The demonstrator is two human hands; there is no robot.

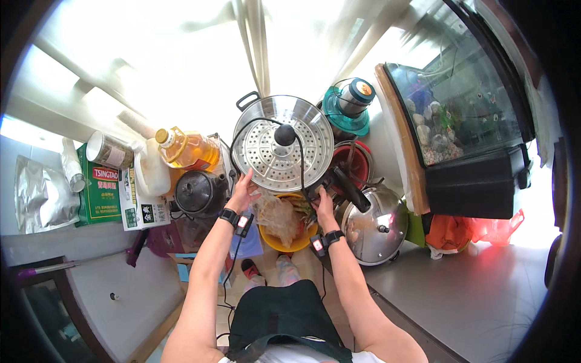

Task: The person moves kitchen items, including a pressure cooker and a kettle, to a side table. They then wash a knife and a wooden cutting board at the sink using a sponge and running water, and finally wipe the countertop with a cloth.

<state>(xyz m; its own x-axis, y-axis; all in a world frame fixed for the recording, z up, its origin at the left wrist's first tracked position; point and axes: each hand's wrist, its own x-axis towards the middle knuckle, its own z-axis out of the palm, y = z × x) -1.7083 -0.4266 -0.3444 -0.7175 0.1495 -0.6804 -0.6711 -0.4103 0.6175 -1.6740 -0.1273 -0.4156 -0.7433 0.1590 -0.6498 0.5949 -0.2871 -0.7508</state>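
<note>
A metal steamer pot (pixel 268 170) with a perforated tray inside stands before me, a black cable looped across it. A black knob (pixel 284 135) shows over the middle of the tray. My left hand (pixel 243 193) is at the pot's near left edge, fingers spread and palm partly visible; whether it touches the rim is unclear. My right hand (pixel 323 208) is at the near right edge, beside a dark handle or cable part that hides its fingertips, so its grip cannot be told. Below the pot, between my forearms, a yellow basin (pixel 277 245) holds a crumpled clear plastic bag (pixel 279 218).
On the left are an oil bottle (pixel 195 149), a dark teapot (pixel 197 193) and cartons (pixel 100 195). To the right stand a lidded steel pot (pixel 376 227), a red bowl (pixel 349 165), a food chopper (pixel 356 97) and a fish tank (pixel 458 104) above a grey counter (pixel 463 290).
</note>
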